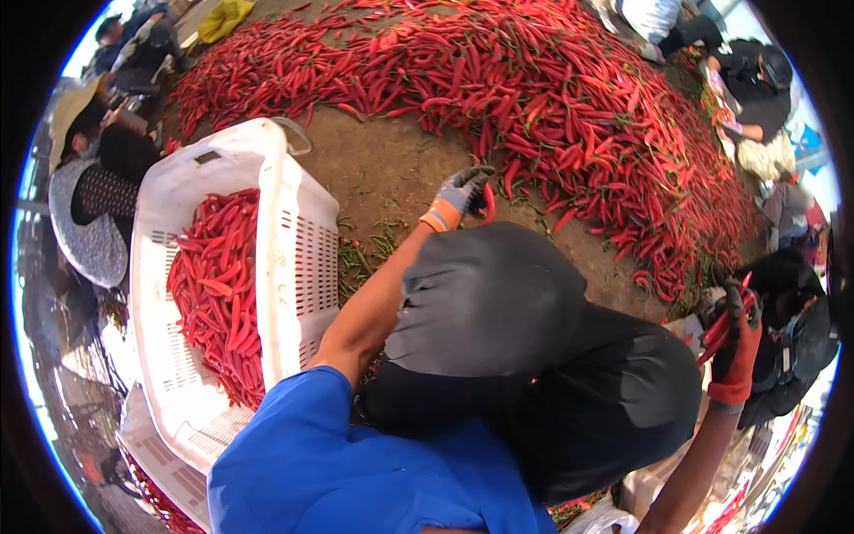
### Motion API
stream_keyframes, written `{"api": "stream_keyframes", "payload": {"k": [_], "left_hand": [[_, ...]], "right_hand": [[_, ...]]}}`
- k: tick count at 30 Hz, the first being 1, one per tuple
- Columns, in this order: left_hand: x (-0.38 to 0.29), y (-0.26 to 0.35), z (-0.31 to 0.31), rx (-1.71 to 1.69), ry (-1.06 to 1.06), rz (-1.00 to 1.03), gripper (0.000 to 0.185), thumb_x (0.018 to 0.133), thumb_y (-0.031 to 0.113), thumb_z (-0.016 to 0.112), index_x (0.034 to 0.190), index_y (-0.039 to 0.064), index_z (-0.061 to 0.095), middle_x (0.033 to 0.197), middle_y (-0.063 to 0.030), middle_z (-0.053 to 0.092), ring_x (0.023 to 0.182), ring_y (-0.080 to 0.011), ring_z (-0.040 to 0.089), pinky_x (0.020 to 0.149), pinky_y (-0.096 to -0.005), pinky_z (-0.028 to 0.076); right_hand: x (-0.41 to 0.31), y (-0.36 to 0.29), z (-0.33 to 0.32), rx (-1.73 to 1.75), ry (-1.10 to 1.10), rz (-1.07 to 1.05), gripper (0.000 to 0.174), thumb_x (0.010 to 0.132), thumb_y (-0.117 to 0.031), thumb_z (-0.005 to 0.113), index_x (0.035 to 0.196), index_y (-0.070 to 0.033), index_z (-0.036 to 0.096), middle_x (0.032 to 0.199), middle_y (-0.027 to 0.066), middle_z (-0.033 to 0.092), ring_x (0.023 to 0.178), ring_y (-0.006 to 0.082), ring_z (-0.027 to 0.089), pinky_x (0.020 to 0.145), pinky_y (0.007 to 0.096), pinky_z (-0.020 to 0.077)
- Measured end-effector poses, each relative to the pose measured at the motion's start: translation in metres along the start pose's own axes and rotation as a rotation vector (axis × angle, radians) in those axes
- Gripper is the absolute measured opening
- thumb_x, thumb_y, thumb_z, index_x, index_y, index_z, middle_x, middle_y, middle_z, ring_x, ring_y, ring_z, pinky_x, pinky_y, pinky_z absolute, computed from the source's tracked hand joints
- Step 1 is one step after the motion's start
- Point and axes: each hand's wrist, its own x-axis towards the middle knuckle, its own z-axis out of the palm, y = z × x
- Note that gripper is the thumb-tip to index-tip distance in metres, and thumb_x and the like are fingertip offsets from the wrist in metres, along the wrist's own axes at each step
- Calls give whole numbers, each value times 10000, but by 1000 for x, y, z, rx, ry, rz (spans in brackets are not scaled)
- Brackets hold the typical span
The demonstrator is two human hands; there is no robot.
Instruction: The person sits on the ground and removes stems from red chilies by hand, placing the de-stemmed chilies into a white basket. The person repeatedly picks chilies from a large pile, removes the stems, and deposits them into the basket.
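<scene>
My left hand (465, 193), in a grey and orange work glove, holds a red chili pepper (490, 203) in front of my knee, at the inner edge of a large heap of red chili peppers (534, 113). Far to the right, my right hand (738, 334), in a red and black glove, grips several red chili peppers (716, 336) beside my other knee. A white slatted plastic crate (270, 253) stands on my left, partly filled with red chili peppers (230, 287).
Green stems (380, 243) litter the dirt floor (380, 157). Another crate (167, 484) stands behind the white one. Several people sit along both sides, one (754, 93) at the upper right. A yellow sack (225, 20) lies at the upper left.
</scene>
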Motion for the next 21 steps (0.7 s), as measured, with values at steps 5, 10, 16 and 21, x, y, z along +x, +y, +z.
{"api": "stream_keyframes", "payload": {"k": [5,10,16,21], "left_hand": [[-28,-13,5,-195,98,-1,340,1018,294,690,1306,114,703,912,-93,751,797,-219,738,648,-382,615],[-39,-33,10,-181,266,-148,247,941,245,791,1102,66,736,880,-70,758,703,-179,732,576,-325,591],[-52,-7,6,-247,358,-125,204,945,196,782,1070,49,717,847,-87,748,673,-185,723,556,-334,588],[-54,-5,2,-284,309,-122,252,938,248,799,1071,63,693,846,-76,732,671,-187,698,574,-326,556]], "right_hand": [[45,-153,256,42,-704,-347,427,1060,-231,576,1443,-43,582,1266,65,652,1004,116,623,871,272,523],[16,-195,429,-165,-721,-1616,404,1010,-211,622,1372,-32,621,1269,101,676,1013,188,668,878,343,550],[14,-163,458,-577,-1041,-1256,314,947,-198,685,1220,-44,660,1187,136,677,1065,273,665,893,394,541],[75,-22,358,-1400,-867,-849,363,941,-276,712,1221,-58,635,1203,176,654,1120,363,619,928,466,526]]}}
